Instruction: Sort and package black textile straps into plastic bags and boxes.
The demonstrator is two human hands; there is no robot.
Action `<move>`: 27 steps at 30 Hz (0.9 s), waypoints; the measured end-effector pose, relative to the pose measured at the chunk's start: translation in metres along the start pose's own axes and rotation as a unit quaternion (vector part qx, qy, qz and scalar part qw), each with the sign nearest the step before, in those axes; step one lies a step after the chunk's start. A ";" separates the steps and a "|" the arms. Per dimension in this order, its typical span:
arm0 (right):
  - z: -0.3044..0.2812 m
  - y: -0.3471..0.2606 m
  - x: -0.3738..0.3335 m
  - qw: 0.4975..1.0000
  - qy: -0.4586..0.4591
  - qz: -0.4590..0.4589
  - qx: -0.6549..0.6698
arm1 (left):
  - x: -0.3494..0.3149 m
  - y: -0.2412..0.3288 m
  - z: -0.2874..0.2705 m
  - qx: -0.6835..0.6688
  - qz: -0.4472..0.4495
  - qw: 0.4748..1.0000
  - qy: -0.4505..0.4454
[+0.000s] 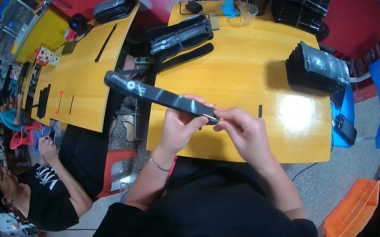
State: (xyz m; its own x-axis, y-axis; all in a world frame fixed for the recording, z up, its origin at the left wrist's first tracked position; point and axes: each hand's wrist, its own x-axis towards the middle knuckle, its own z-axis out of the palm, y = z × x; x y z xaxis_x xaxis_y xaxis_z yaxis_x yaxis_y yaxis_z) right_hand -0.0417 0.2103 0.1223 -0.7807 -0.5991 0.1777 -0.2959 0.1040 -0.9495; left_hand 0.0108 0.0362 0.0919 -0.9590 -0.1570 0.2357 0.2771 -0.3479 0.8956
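A long, flat black strap (159, 96) with white printing and a rounded far end is held above the near edge of the yellow table (232, 86). My left hand (176, 128) is closed around it near its right end, the thumb lying on top. At that right end, the fingers of my right hand (247, 138) are pinched together on the strap's tip. A thin pale sliver (210, 117) shows on the strap beside my fingertips; I cannot tell what it is. A short black strip (260, 111) lies on the table just beyond my right hand.
At the table's back left are a bundle of black straps (181, 36) and a loose strap (186, 58). Black packages stand stacked (324, 64) at right. Behind are a clear cup (248, 15) and a blue fan (230, 4). Another person (53, 187) sits left, beside a second table (88, 86).
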 end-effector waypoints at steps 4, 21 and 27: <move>0.010 -0.004 0.005 0.998 0.047 0.028 0.040 | 0.003 -0.004 0.018 -0.083 -0.060 0.990 0.099; 0.010 0.011 0.000 0.993 0.098 -0.037 -0.048 | -0.004 -0.006 0.005 0.008 -0.121 0.991 0.054; 0.002 -0.003 0.000 0.971 0.103 -0.117 -0.180 | -0.016 0.015 -0.007 0.005 -0.240 0.970 -0.023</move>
State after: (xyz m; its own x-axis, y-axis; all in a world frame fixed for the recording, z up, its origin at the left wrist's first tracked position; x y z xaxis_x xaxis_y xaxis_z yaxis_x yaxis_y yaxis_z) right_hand -0.0395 0.2087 0.1249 -0.7510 -0.4727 0.4611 -0.6231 0.2761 -0.7318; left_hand 0.0303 0.0273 0.0988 -0.9792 0.0619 -0.1934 -0.2026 -0.3613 0.9102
